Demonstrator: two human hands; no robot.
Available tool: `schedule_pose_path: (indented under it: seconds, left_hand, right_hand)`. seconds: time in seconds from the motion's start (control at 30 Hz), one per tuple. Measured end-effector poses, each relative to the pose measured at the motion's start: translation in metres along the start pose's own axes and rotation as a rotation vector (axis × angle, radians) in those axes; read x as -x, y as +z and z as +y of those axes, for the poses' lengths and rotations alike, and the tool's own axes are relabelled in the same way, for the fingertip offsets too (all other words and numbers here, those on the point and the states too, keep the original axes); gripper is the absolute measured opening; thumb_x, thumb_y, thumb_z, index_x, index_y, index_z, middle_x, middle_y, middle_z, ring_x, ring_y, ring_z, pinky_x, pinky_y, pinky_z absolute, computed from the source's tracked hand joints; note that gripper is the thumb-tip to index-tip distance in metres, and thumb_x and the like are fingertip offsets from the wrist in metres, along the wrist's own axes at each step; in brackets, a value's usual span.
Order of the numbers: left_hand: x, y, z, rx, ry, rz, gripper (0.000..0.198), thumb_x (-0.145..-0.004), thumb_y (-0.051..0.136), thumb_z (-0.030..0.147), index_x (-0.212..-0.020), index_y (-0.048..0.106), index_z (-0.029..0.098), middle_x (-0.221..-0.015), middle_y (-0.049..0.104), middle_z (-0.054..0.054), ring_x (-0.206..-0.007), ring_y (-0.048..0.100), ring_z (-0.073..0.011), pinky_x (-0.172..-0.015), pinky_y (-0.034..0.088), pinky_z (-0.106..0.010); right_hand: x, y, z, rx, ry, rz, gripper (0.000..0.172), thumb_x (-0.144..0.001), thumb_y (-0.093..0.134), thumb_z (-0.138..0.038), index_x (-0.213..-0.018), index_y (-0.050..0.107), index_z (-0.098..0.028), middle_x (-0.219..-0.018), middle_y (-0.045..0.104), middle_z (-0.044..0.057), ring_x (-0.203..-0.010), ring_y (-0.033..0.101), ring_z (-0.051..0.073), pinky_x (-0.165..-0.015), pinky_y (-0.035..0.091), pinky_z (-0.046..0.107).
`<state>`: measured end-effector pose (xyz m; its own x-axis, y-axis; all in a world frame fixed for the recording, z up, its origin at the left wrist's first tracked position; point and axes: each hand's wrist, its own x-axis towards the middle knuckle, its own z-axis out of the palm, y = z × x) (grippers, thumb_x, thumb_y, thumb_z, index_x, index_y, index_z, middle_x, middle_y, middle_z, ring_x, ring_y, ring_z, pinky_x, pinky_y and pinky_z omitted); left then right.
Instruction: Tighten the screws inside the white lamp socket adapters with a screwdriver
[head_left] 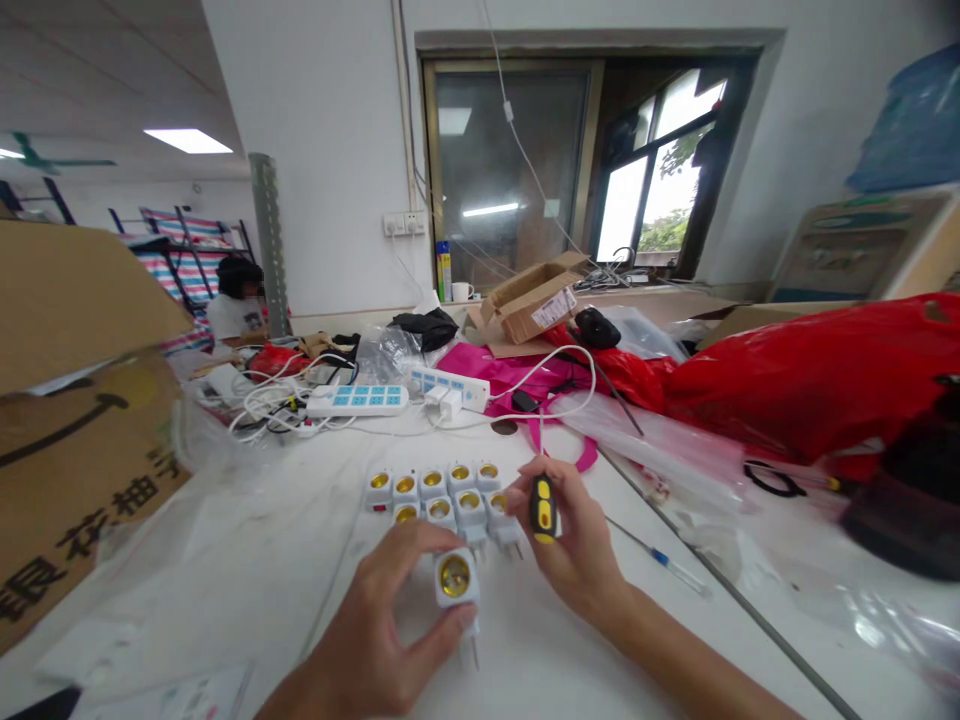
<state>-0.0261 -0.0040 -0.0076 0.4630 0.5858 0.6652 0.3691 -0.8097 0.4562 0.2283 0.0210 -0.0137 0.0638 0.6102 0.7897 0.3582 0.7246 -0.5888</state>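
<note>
Between thumb and fingers, my left hand [382, 620] grips a white plug-in lamp socket [455, 578]. Its gold-coloured threaded opening faces up towards me, and metal plug pins stick out below. My right hand [574, 540] is closed round a black and yellow screwdriver [544, 508], its handle end towards me and its thin shaft pointing away. Just beyond both hands, several similar lamp sockets [432, 480] stand in rows on the white table [300, 560]. The right fingers are close to the nearest sockets at the right of the group; whether they touch is unclear.
Power strips [358, 400] with tangled white cables lie behind the sockets. A second screwdriver [660, 556] with a blue and clear handle lies right of my right hand. Red plastic bags [840, 380] fill the right side; a large cardboard box [90, 480] stands left. A person [238, 300] sits far left.
</note>
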Motion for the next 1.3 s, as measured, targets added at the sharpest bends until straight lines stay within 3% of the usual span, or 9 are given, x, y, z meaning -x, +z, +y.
schedule_pose_path:
  seconds: [0.07,0.17,0.33,0.53,0.63,0.73,0.87,1.1,1.3]
  left_hand:
    - [0.003,0.011,0.007,0.088,-0.014,-0.099,0.048,-0.088,0.083,0.021,-0.132,0.066,0.030,-0.123,0.081,-0.004,-0.112,0.080,-0.0252,-0.099,0.064,-0.036]
    - [0.005,0.019,0.010,0.175,-0.049,-0.245,0.048,-0.086,0.083,0.018,-0.131,0.068,0.029,-0.122,0.081,-0.005,-0.113,0.079,-0.0259,-0.103,0.062,-0.039]
    - [0.004,0.014,0.006,0.190,-0.130,-0.333,0.035,-0.088,0.084,0.022,-0.121,0.072,0.026,-0.123,0.080,-0.007,-0.120,0.075,-0.0287,-0.111,0.060,-0.042]
    - [0.001,0.010,0.008,0.174,-0.108,-0.320,0.033,-0.089,0.087,0.022,-0.120,0.077,0.026,-0.127,0.079,-0.010,-0.126,0.074,-0.0307,-0.114,0.060,-0.043]
    - [0.001,0.010,0.009,0.171,-0.106,-0.321,0.035,-0.090,0.087,0.022,-0.123,0.077,0.026,-0.127,0.080,-0.010,-0.123,0.075,-0.0306,-0.113,0.062,-0.046]
    - [0.001,0.010,0.009,0.153,-0.087,-0.297,0.037,-0.089,0.088,0.022,-0.124,0.078,0.027,-0.128,0.081,-0.010,-0.122,0.076,-0.0309,-0.112,0.064,-0.047]
    - [0.002,0.011,0.009,0.123,-0.056,-0.267,0.043,-0.088,0.088,0.022,-0.129,0.077,0.028,-0.131,0.081,-0.011,-0.123,0.078,-0.0325,-0.110,0.065,-0.048]
    - [0.006,0.010,0.008,0.078,-0.032,-0.244,0.045,-0.087,0.090,0.024,-0.130,0.076,0.027,-0.136,0.082,-0.011,-0.128,0.078,-0.0323,-0.113,0.066,-0.046]
    - [0.005,0.011,0.007,0.094,-0.034,-0.242,0.044,-0.088,0.090,0.027,-0.130,0.076,0.027,-0.135,0.082,-0.011,-0.126,0.078,-0.0329,-0.112,0.066,-0.047]
  right_hand:
    - [0.004,-0.004,-0.017,-0.079,0.002,-0.079,0.014,-0.114,0.061,-0.030,-0.128,0.063,-0.029,-0.073,0.072,-0.005,-0.061,0.071,0.013,-0.064,0.059,0.025]
    - [0.007,-0.010,-0.042,-0.152,-0.003,-0.126,0.014,-0.115,0.062,-0.033,-0.122,0.072,-0.025,-0.059,0.064,-0.007,-0.043,0.059,0.010,-0.048,0.046,0.023]
    - [0.008,-0.007,-0.060,-0.219,0.102,-0.192,0.035,-0.115,0.062,-0.043,-0.096,0.079,-0.019,-0.043,0.051,-0.008,-0.032,0.041,0.008,-0.039,0.031,0.025]
    - [0.008,-0.004,-0.054,-0.267,0.326,-0.158,0.053,-0.112,0.061,-0.059,-0.086,0.082,-0.018,-0.039,0.043,-0.007,-0.034,0.035,0.009,-0.039,0.024,0.027]
    - [0.004,-0.006,-0.055,-0.238,0.290,-0.157,0.054,-0.113,0.060,-0.052,-0.073,0.077,-0.019,-0.042,0.044,-0.005,-0.039,0.038,0.010,-0.042,0.029,0.027]
    - [0.001,-0.005,-0.056,-0.147,0.177,-0.263,0.054,-0.108,0.061,-0.035,-0.056,0.060,-0.021,-0.046,0.043,-0.004,-0.043,0.036,0.008,-0.045,0.031,0.026]
    - [0.004,0.000,-0.052,-0.105,0.116,-0.346,0.047,-0.099,0.064,-0.023,-0.056,0.044,-0.021,-0.049,0.036,-0.006,-0.045,0.033,0.006,-0.045,0.029,0.023]
    - [0.004,0.001,-0.051,-0.055,0.116,-0.328,0.046,-0.103,0.061,-0.028,-0.058,0.054,-0.020,-0.053,0.052,-0.003,-0.047,0.040,0.007,-0.048,0.035,0.023]
    - [0.005,0.001,-0.049,-0.049,0.127,-0.360,0.044,-0.102,0.064,-0.029,-0.060,0.052,-0.021,-0.050,0.045,-0.005,-0.046,0.037,0.007,-0.046,0.034,0.022]
